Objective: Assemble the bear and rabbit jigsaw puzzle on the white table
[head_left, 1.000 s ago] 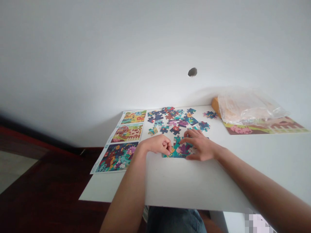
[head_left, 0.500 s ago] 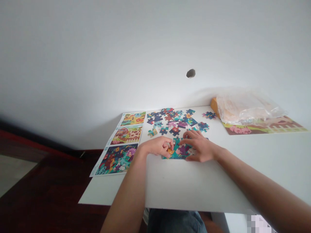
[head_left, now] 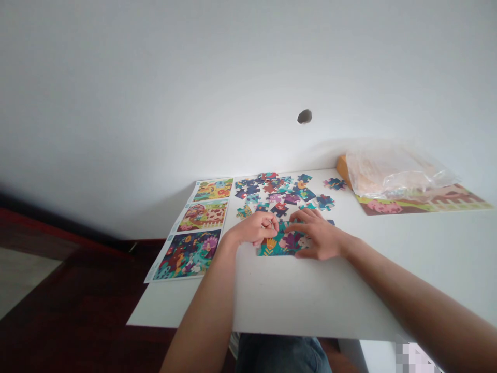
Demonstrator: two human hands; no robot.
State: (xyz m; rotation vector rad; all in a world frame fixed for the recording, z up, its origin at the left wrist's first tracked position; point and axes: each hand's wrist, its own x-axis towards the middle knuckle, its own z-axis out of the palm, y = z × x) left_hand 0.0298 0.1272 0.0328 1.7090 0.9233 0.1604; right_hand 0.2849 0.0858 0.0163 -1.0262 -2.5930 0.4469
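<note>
A joined section of jigsaw puzzle (head_left: pixel 285 242) lies on the white table, teal with an orange flower and purple shapes. My left hand (head_left: pixel 258 228) is at its upper left edge, fingers curled in and pressed together; whatever they may hold is hidden. Over the section's right part, my right hand (head_left: pixel 316 235) rests with fingers spread, covering some of it. Loose jigsaw pieces (head_left: pixel 279 209) lie scattered just beyond both hands, some overlapping.
Left of the pieces lies a picture sheet (head_left: pixel 212 213) with three printed scenes. At the back right, a clear plastic bag (head_left: pixel 399 171) sits on a farm picture (head_left: pixel 423 203), beside an orange-brown object (head_left: pixel 343 170). A small cluster of pieces (head_left: pixel 334 184) lies near it. The wall has a hole (head_left: pixel 305 116).
My left hand has shifted slightly up from the section's lower left, its fingers curling tighter and uncovering the orange flower. My right hand has hardly moved.
</note>
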